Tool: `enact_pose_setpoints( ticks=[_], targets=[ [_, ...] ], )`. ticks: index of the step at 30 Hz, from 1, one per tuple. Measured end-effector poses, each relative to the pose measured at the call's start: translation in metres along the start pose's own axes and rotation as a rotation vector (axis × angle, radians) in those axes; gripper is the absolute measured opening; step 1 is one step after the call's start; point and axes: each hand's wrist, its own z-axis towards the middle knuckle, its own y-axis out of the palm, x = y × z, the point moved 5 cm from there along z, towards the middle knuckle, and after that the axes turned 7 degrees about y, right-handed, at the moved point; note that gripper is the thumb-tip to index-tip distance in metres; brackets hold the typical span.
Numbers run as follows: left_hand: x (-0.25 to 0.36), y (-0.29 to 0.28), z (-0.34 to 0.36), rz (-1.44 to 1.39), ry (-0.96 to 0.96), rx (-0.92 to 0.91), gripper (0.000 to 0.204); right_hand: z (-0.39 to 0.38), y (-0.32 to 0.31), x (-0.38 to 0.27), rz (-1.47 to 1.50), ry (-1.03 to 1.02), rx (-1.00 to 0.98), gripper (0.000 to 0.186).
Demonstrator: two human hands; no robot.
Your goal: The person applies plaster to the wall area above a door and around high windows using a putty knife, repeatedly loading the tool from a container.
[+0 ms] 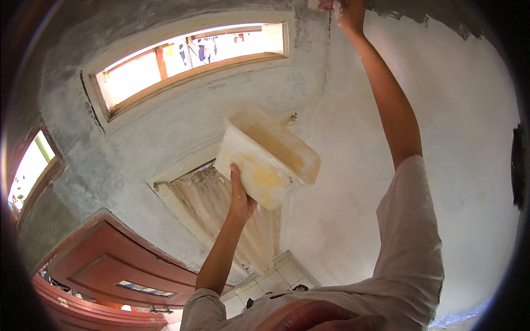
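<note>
We grip a plaster-caked rectangular tray from below with our left hand, fingers curled on its edge, while our right hand reaches the white wall, fingers unclear.

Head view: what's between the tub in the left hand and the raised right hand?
Only bare wall. In the head view, the inside corner and pale plastered wall lie between the tub, held by the left hand, and the right hand.

transom window above; wooden door below
</note>
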Motion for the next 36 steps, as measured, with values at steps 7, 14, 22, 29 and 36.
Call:
enact_pose_setpoints(
  ticks=[7, 14, 22, 29, 36],
  targets=[
    [-0.002, -0.009, -0.02, 0.009, 0.001, -0.002, 0.083, -0.051, 0.143, -0.093, 0.864, 0.376, -0.244, 0.037],
    [0.014, -0.039, -0.065, 0.001, 0.132, 0.132, 0.085, -0.024, 0.23, -0.157, -0.11, 0.073, -0.028, 0.022],
    [0.019, -0.069, -0.121, -0.005, 0.178, 0.308, 0.085, -0.059, 0.091, -0.033, -0.123, 0.383, 0.162, 0.022],
    [-0.007, -0.08, -0.14, -0.064, 0.119, 0.284, 0.087, -0.137, -0.025, 0.025, -0.546, 0.707, 0.425, 0.024],
    [-0.004, -0.072, -0.138, -0.053, 0.096, 0.269, 0.086, -0.066, 0.068, -0.015, 0.258, 0.635, 0.366, 0.021]
  ],
)
